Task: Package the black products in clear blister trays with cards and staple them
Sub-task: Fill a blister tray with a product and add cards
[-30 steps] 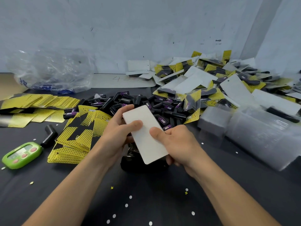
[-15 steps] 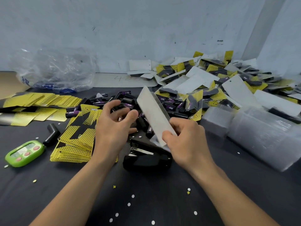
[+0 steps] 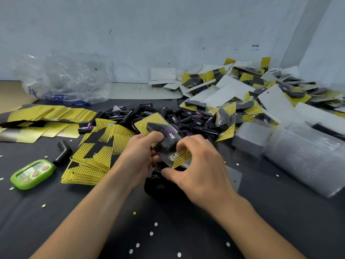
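Both my hands hold one blister pack, face up: a yellow-and-black card with a black product under a clear tray. My left hand grips its left side, thumb on top. My right hand pinches its near end, fingers curled over the card's edge. Directly under the pack, mostly hidden by my hands, sits the black stapler. Behind lies a heap of loose black products. A stack of yellow cards is fanned out to the left.
Finished packs are piled at the back right. Stacks of clear trays lie on the right. A green timer and one loose black product lie at the left, a crumpled plastic bag behind. Paper punch dots litter the black table.
The pack showed its white back a second ago; it was tilted on edge and now lies face up over the stapler. My left hand has taken hold of it again.
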